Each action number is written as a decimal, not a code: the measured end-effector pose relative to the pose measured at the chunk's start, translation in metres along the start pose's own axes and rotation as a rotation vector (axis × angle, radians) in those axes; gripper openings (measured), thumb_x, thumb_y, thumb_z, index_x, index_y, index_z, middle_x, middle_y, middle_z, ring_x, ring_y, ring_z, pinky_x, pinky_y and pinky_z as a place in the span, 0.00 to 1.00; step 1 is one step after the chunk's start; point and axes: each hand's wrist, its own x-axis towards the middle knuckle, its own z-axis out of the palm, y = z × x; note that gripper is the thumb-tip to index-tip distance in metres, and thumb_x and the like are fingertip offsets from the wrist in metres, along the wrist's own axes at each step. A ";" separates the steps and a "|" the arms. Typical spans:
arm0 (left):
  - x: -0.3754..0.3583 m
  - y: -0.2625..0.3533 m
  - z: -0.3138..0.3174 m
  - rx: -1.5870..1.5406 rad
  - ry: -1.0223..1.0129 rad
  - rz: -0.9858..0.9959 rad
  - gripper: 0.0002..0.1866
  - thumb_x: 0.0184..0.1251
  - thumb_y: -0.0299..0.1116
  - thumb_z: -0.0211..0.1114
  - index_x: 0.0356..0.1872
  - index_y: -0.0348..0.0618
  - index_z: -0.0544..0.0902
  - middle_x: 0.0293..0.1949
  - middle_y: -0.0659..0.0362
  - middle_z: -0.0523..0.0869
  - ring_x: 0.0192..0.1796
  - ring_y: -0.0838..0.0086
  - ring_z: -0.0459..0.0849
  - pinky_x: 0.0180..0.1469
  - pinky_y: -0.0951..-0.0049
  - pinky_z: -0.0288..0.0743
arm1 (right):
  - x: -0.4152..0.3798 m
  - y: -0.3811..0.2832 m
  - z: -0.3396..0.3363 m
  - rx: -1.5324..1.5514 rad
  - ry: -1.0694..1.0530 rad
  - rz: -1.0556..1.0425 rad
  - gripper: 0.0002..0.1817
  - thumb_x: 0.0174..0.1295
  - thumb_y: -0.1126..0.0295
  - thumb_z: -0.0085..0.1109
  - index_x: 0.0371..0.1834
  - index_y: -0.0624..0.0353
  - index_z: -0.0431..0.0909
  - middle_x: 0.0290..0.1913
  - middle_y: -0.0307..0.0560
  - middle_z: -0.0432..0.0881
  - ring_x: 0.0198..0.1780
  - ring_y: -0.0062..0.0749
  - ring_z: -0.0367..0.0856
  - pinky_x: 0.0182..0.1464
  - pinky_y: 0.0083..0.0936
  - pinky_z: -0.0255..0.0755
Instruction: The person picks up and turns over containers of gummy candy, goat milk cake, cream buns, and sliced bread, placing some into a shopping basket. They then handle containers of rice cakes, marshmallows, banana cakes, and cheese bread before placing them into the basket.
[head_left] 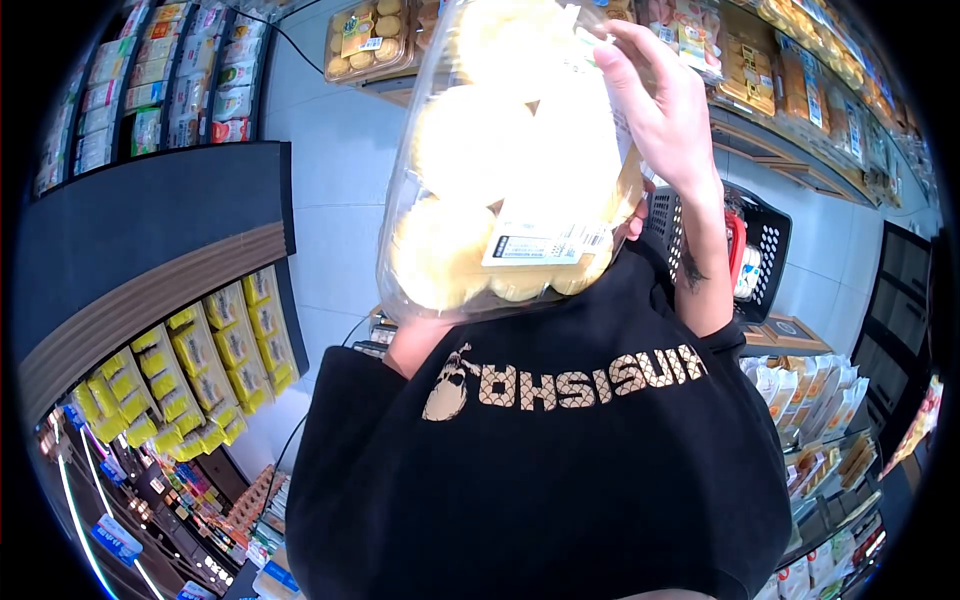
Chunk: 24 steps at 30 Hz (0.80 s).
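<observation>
A clear plastic box of round, pale buns (440, 250) is held up close in front of my chest, tilted, with glare whitening its middle. A printed white label (548, 243) sits near its lower edge. My right hand (665, 110) is at the box's upper right edge, thumb and fingers closed against it. My left hand (637, 218) passes beneath the box; its wrist shows at the lower left and some fingertips at the right side, while the palm is hidden.
A dark shopping basket (768, 250) with a red handle is beyond my right forearm, with packaged goods inside. Another box of buns (366, 40) stands on a shelf ahead. Yellow packets (180, 370) hang at left. Bagged goods (810, 390) fill a rack at right.
</observation>
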 end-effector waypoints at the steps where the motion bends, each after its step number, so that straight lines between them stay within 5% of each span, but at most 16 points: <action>1: 0.001 0.001 0.002 -0.001 -0.009 -0.005 0.30 0.69 0.53 0.40 0.58 0.35 0.65 0.56 0.52 0.71 0.58 0.72 0.69 0.58 0.71 0.65 | 0.000 0.003 -0.004 0.055 -0.037 0.018 0.20 0.64 0.59 0.49 0.51 0.64 0.71 0.41 0.47 0.79 0.45 0.23 0.74 0.49 0.18 0.66; 8: 0.031 0.007 0.008 0.006 -0.031 -0.047 0.30 0.69 0.53 0.40 0.58 0.35 0.65 0.57 0.52 0.71 0.59 0.72 0.69 0.58 0.71 0.65 | 0.004 0.037 0.010 0.365 0.062 0.109 0.19 0.66 0.60 0.42 0.52 0.62 0.70 0.48 0.46 0.77 0.50 0.28 0.72 0.52 0.20 0.62; 12: 0.048 0.019 -0.005 0.035 -0.003 -0.091 0.31 0.69 0.53 0.40 0.59 0.35 0.65 0.57 0.52 0.70 0.59 0.72 0.68 0.58 0.72 0.65 | 0.012 0.039 0.018 0.344 0.118 0.204 0.24 0.67 0.56 0.39 0.62 0.58 0.59 0.58 0.50 0.67 0.59 0.31 0.66 0.59 0.25 0.59; 16: 0.075 0.032 -0.040 -0.044 0.067 -0.158 0.31 0.69 0.54 0.40 0.59 0.34 0.64 0.57 0.52 0.70 0.59 0.72 0.68 0.59 0.72 0.65 | 0.005 0.058 0.023 0.930 0.103 0.666 0.29 0.68 0.50 0.32 0.63 0.61 0.57 0.61 0.47 0.64 0.63 0.27 0.60 0.63 0.26 0.55; 17: 0.086 0.027 -0.060 -0.186 0.058 -0.152 0.30 0.69 0.52 0.43 0.58 0.33 0.64 0.57 0.52 0.70 0.59 0.72 0.69 0.59 0.73 0.65 | 0.000 0.074 0.030 0.960 0.091 0.736 0.30 0.67 0.50 0.33 0.63 0.62 0.57 0.61 0.47 0.65 0.62 0.27 0.62 0.62 0.26 0.57; 20: 0.106 0.041 -0.107 0.136 0.305 -0.102 0.29 0.65 0.53 0.49 0.56 0.36 0.67 0.50 0.56 0.76 0.53 0.72 0.74 0.58 0.73 0.66 | 0.014 0.071 0.043 1.110 0.134 1.020 0.31 0.66 0.48 0.35 0.62 0.64 0.59 0.58 0.47 0.69 0.57 0.31 0.69 0.58 0.26 0.64; 22: 0.119 0.053 -0.144 0.131 0.307 -0.128 0.30 0.63 0.53 0.52 0.52 0.34 0.68 0.50 0.54 0.76 0.53 0.73 0.74 0.54 0.73 0.69 | 0.018 0.103 0.068 1.201 0.076 1.031 0.30 0.66 0.49 0.35 0.60 0.63 0.61 0.55 0.47 0.71 0.51 0.30 0.73 0.53 0.26 0.68; 24: 0.131 0.065 -0.177 0.112 0.346 -0.137 0.29 0.62 0.53 0.55 0.49 0.33 0.69 0.48 0.52 0.76 0.51 0.73 0.75 0.51 0.73 0.71 | 0.023 0.140 0.097 0.954 0.097 1.058 0.30 0.66 0.49 0.35 0.61 0.63 0.60 0.55 0.47 0.72 0.49 0.29 0.74 0.52 0.26 0.69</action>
